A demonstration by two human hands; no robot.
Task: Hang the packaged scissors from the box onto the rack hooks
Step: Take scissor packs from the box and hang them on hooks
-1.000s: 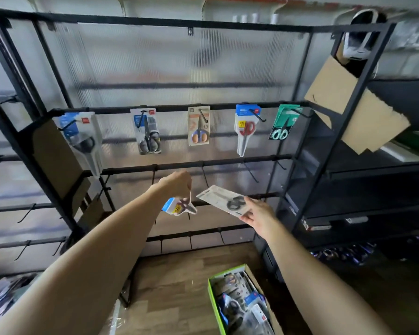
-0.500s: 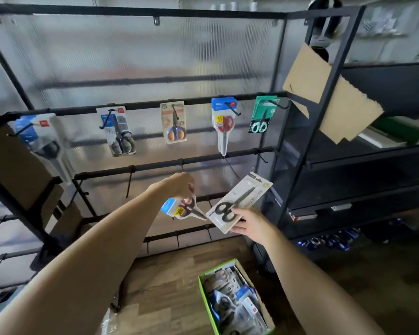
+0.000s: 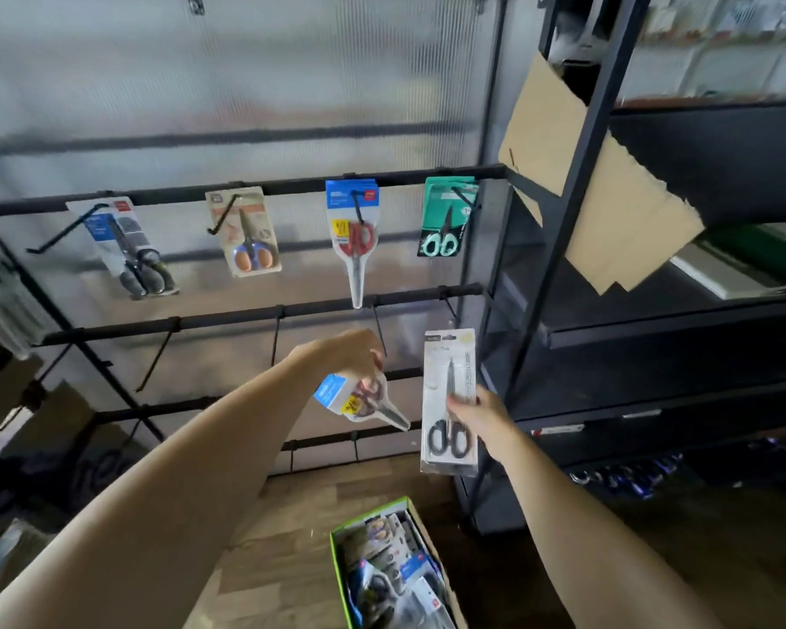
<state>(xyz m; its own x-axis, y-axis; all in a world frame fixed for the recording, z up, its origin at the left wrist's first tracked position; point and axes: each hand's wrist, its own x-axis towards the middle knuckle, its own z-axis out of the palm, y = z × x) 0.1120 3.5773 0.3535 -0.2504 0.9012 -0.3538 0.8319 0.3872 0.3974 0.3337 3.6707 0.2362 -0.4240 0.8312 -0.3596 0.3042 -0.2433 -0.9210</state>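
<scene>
Black metal rack point(image 3: 264, 313) in front of me with four scissor packs on the top bar's hooks: a grey-handled pair point(image 3: 128, 247), an orange-and-blue pair point(image 3: 246, 233), a red-handled pair point(image 3: 354, 233) and a mint-green pair point(image 3: 448, 217). My left hand point(image 3: 355, 356) has its grip curled round a blue-carded pack of red scissors point(image 3: 359, 399), tilted, tip pointing down to the right, just below the second bar. My right hand point(image 3: 477, 417) pinches a long pack of black-handled scissors point(image 3: 448, 401), upright, card top near the rightmost hook point(image 3: 449, 306) of that second bar. Green-edged cardboard box point(image 3: 336, 560) sits on the wood floor below, stuffed with more packs.
</scene>
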